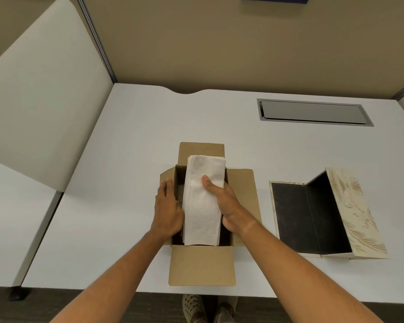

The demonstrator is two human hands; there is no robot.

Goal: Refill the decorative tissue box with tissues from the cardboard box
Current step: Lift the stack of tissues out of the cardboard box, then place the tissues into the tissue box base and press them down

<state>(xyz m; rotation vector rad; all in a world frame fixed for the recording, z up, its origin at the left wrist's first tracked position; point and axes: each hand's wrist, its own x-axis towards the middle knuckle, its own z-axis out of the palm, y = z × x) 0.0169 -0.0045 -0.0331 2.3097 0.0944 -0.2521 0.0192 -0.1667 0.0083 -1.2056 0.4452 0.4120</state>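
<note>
Gripping a stack of white tissues [204, 201] at centre frame, both hands work inside the open cardboard box [202, 264], whose four flaps lie spread on the white desk [126, 141]. The right hand [226, 205] clamps the stack's right edge, thumb pressed on top. The left hand [167, 206] lies flat against the stack's left edge, fingers extended along the box wall. The stack stands partly raised above the box opening. The decorative tissue box [324, 215] lies open at right of frame, well apart, dark interior exposed. A grey cable hatch [313, 112] sits upper right.
</note>
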